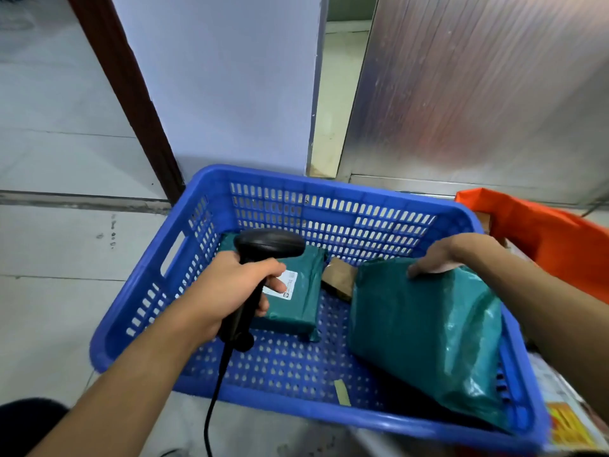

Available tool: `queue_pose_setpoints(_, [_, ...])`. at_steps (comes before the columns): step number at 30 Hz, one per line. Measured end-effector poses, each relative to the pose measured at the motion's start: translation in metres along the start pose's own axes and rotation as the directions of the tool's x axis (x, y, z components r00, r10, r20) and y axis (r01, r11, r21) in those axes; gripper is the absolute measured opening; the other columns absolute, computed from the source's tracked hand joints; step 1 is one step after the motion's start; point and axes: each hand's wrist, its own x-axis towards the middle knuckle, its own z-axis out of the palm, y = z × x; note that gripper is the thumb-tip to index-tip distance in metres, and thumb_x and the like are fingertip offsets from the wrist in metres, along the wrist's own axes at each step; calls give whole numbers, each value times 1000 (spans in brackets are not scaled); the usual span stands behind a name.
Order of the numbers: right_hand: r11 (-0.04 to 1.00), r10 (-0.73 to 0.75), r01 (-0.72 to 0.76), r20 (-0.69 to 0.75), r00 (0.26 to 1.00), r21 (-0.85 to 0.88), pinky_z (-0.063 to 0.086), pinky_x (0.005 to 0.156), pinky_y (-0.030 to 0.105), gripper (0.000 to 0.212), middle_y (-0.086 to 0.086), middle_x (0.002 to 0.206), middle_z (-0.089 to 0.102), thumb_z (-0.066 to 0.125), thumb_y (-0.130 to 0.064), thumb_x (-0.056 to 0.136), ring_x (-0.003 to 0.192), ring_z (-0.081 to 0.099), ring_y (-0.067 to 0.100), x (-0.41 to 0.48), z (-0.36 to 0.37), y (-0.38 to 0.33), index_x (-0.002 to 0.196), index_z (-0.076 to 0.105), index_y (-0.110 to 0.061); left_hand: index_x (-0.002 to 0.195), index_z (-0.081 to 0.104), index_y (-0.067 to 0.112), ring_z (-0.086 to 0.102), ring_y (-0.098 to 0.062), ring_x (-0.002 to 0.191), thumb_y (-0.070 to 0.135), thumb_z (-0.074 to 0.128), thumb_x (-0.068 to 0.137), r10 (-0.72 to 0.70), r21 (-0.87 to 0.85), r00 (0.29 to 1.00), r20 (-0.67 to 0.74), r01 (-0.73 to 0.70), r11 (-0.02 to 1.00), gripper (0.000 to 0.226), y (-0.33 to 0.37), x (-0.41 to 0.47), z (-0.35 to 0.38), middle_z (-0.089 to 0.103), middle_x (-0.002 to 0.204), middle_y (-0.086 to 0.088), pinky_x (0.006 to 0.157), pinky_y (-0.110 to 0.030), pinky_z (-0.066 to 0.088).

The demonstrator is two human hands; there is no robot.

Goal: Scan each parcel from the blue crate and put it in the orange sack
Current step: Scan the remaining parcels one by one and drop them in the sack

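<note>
A blue crate [333, 189] sits on the floor in front of me. My left hand [227, 291] grips a black barcode scanner [268, 244] over the crate's left half, its cord hanging down. Under the scanner lies a green parcel [303, 305] with a white label facing up. My right hand [451, 253] grips the top edge of a larger green parcel [425, 334] that stands tilted against the crate's right side. A small brown parcel [339, 278] lies between the two green ones. The orange sack [543, 235] stands open just right of the crate.
A white wall panel [224, 94] with a dark brown edge rises behind the crate, and a ribbed metal door [478, 94] stands to its right. A strip of tape [342, 392] lies on the crate floor. Printed paper [566, 420] lies at the lower right.
</note>
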Motion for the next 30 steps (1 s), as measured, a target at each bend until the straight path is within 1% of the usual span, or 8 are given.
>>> queue_pose_setpoints(5, [970, -64, 12, 205, 977, 244, 50, 94, 26, 51, 7, 120, 69, 57, -46, 99, 107, 68, 21, -2, 14, 3, 137, 56, -11, 102, 71, 6, 54, -19, 51, 15, 70, 96, 28, -17, 1000, -10, -28, 999, 11, 1, -17, -11, 78, 83, -12, 52, -28, 53])
queue_pose_setpoints(9, [956, -45, -15, 195, 980, 294, 57, 68, 23, 47, 10, 106, 76, 65, -37, 95, 85, 73, 21, -12, 16, 10, 128, 66, -4, 99, 70, 6, 54, -18, 49, 15, 70, 96, 57, -38, 998, -6, -58, 998, 10, 0, -27, -22, 77, 81, -11, 54, -30, 52])
queue_pose_setpoints(13, [914, -30, -42, 170, 985, 404, 60, 86, 36, 41, 12, 97, 79, 77, -39, 83, 92, 76, 28, -33, 10, 19, 110, 72, -9, 95, 70, 6, 55, -17, 49, 17, 70, 95, 86, -70, 996, -16, -87, 994, 11, 2, -30, -33, 78, 82, -12, 55, -31, 52])
queue_pose_setpoints(16, [915, -26, -1, 62, 998, 404, 62, 77, 36, 40, 8, 88, 80, 82, -40, 76, 82, 78, 27, -49, 6, 19, 102, 72, -12, 96, 70, 5, 55, -18, 48, 16, 71, 95, 101, -82, 995, -13, -102, 991, 11, 3, -35, -35, 77, 80, -11, 54, -31, 51])
queue_pose_setpoints(21, [907, -71, 127, -152, 986, 402, 63, 80, 47, 67, 11, 102, 76, 89, -41, 64, 85, 77, 31, -87, -17, 12, 117, 63, -10, 100, 71, 3, 55, -18, 50, 16, 71, 95, 114, -85, 993, 1, -114, 990, 15, 5, -40, -34, 78, 82, -13, 54, -32, 52])
queue_pose_setpoints(24, [881, -149, 259, -287, 946, 395, 61, 79, 37, 72, 5, 103, 70, 89, -38, 68, 90, 72, 24, -111, -32, -1, 127, 57, -12, 103, 71, 3, 55, -19, 52, 17, 71, 95, 124, -83, 992, 0, -123, 989, 15, 6, -41, -34, 78, 85, -14, 56, -33, 53])
queue_pose_setpoints(27, [890, -225, 351, -387, 894, 292, 50, 84, 32, 106, 2, 121, 61, 85, -55, 52, 103, 63, 21, -118, -39, -23, 143, 45, -21, 108, 72, 7, 57, -19, 53, 17, 71, 96, 135, -72, 990, 36, -132, 989, 16, 4, -44, -35, 79, 88, -15, 59, -35, 53])
queue_pose_setpoints(30, [897, -277, 397, -452, 848, 195, 47, 97, 38, 117, 7, 135, 52, 79, -68, 45, 117, 53, 25, -107, -35, -52, 147, 41, -25, 110, 71, 7, 57, -20, 55, 16, 70, 97, 136, -65, 990, 46, -133, 989, 17, 1, -47, -38, 78, 90, -16, 60, -35, 51])
